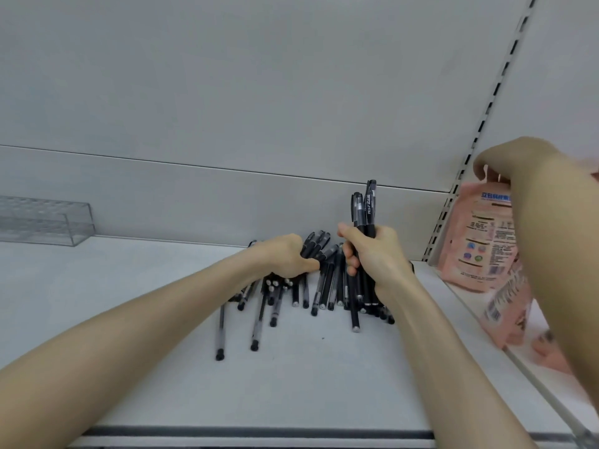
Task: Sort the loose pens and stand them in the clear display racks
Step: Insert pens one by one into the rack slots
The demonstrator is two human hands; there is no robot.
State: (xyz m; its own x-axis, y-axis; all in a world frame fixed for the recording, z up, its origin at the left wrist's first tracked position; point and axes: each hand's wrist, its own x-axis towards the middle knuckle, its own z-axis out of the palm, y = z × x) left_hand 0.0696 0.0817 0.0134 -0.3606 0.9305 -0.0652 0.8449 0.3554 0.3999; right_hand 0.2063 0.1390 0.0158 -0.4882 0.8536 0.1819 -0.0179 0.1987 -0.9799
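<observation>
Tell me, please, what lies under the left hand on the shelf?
The left hand grips black pens from the loose pile spread on the shelf. How many it covers cannot be seen.

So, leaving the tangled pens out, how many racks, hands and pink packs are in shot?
Clear display rack: 1
Hands: 3 (left hand, right hand, another person's hand)
Pink packs: 2 distinct (upper pack, lower pack); blur may hide more
Total: 6
Black pens: uncounted, overlapping.
</observation>
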